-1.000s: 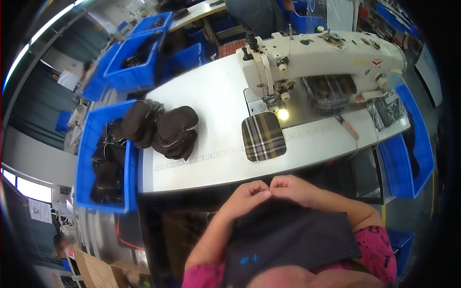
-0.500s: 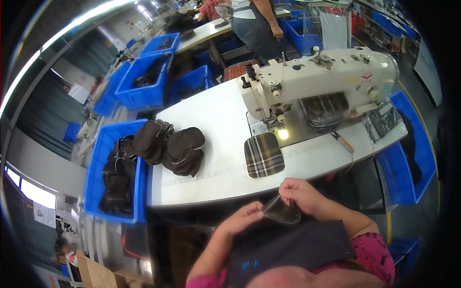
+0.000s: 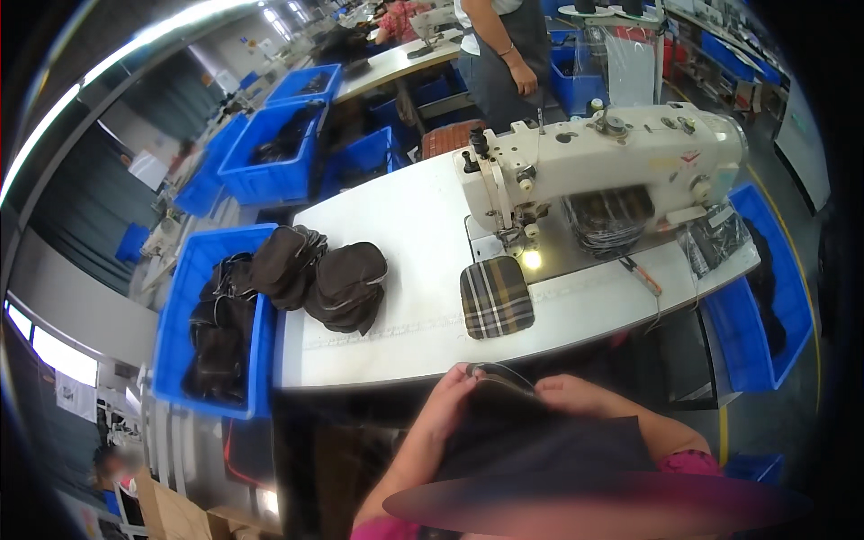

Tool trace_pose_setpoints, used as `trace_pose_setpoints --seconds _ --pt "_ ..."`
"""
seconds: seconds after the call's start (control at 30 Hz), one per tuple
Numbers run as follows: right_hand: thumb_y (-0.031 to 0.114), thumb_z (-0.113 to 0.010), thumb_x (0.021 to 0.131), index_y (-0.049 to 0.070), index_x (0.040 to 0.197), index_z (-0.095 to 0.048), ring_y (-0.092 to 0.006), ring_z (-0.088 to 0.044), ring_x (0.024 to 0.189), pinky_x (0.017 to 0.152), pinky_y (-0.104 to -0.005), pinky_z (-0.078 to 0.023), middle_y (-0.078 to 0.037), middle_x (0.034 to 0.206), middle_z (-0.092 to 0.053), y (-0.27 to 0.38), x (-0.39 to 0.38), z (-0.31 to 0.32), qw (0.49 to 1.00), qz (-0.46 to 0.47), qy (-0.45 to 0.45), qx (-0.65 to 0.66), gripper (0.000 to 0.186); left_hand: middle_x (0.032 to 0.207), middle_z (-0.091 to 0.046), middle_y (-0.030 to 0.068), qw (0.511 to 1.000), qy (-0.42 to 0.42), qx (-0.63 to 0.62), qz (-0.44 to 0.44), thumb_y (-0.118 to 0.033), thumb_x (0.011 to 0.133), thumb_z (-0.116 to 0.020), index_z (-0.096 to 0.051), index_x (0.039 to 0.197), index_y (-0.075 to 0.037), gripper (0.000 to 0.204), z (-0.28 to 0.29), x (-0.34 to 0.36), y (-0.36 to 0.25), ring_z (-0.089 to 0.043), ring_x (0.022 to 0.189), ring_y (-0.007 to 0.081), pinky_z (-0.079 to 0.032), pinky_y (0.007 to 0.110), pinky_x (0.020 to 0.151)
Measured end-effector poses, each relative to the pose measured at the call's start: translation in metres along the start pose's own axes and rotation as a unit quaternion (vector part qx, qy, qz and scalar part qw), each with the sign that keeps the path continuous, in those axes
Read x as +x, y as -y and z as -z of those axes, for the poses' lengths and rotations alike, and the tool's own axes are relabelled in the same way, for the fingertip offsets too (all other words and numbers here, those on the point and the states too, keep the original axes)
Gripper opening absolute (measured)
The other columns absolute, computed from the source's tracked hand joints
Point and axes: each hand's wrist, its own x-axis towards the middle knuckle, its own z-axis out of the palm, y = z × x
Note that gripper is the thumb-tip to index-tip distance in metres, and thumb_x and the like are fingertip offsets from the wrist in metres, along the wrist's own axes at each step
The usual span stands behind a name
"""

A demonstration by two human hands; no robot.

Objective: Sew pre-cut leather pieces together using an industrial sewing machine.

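Note:
Both hands are low in the picture, near the table's front edge. My left hand (image 3: 455, 387) pinches one end of a dark curved piece (image 3: 504, 387) with a pale rim, and my right hand (image 3: 562, 393) holds its other end, over a dark apron (image 3: 540, 445). A plaid rounded pad (image 3: 496, 300) lies flat on the white table (image 3: 405, 225), just in front of the sewing machine's (image 3: 621, 144) lit needle area. Stacks of dark brown pieces (image 3: 346, 283) sit to its left, and an orange-handled tool (image 3: 648, 279) lies to its right.
Blue bins of dark pieces flank the table, left (image 3: 166, 315) and right (image 3: 778, 364); more bins (image 3: 234, 175) stand behind. A wrapped plaid stack (image 3: 607, 229) is under the machine arm. A co-worker (image 3: 499, 67) stands beyond the machine; others are farther back.
My hands were together, then spread with the piece between them. Since then my left hand has risen and my right has dropped, tilting the piece. The co-worker has shifted right.

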Motion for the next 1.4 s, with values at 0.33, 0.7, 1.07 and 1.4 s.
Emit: trace_pose_setpoints --seconds 0.33,0.7,1.07,1.4 --pt "0.012 -0.068 0.101 0.004 0.097 -0.064 -0.0031 -0.054 0.077 0.068 -0.0230 -0.045 0.004 0.083 -0.062 0.018 0.007 -0.018 0.976 0.149 -0.100 -0.121 0.010 0.101 -0.066 0.0004 0.958 0.111 0.262 0.040 -0.024 0.107 -0.057 -0.066 0.112 -0.004 0.023 -0.024 0.017 -0.018 -0.060 0.094 0.0089 -0.048 0.026 0.089" --pt "0.014 -0.070 0.099 0.002 0.100 -0.068 -0.0042 -0.055 0.076 0.068 -0.0243 -0.046 0.003 0.083 -0.064 0.030 0.009 -0.021 0.973 0.150 -0.111 -0.136 0.012 0.081 -0.056 -0.0053 0.953 -0.012 0.296 -0.064 -0.025 0.107 -0.058 -0.070 0.101 -0.002 0.026 -0.034 0.023 -0.036 -0.046 0.076 0.0052 -0.040 0.022 0.071" --pt "0.016 -0.075 0.095 0.000 0.096 -0.068 -0.0066 -0.053 0.066 0.061 -0.0275 -0.046 -0.003 0.073 -0.064 0.039 0.006 -0.026 0.919 0.227 -0.212 -0.243 0.017 0.091 -0.065 -0.0026 0.933 0.021 0.355 -0.051 -0.018 0.103 -0.066 -0.068 0.104 -0.002 0.016 -0.037 0.029 -0.047 -0.057 0.087 0.0068 -0.048 0.024 0.079" --pt "0.026 -0.070 0.096 0.008 0.099 -0.071 -0.0326 -0.067 0.075 0.066 -0.0415 -0.053 -0.009 0.082 -0.069 0.084 0.022 -0.003 0.732 0.449 -0.188 -0.476 0.019 0.091 -0.066 -0.0014 0.926 -0.008 0.358 -0.122 -0.014 0.104 -0.064 -0.066 0.104 -0.002 0.012 -0.029 0.054 -0.073 -0.058 0.086 0.0075 -0.048 0.024 0.081"
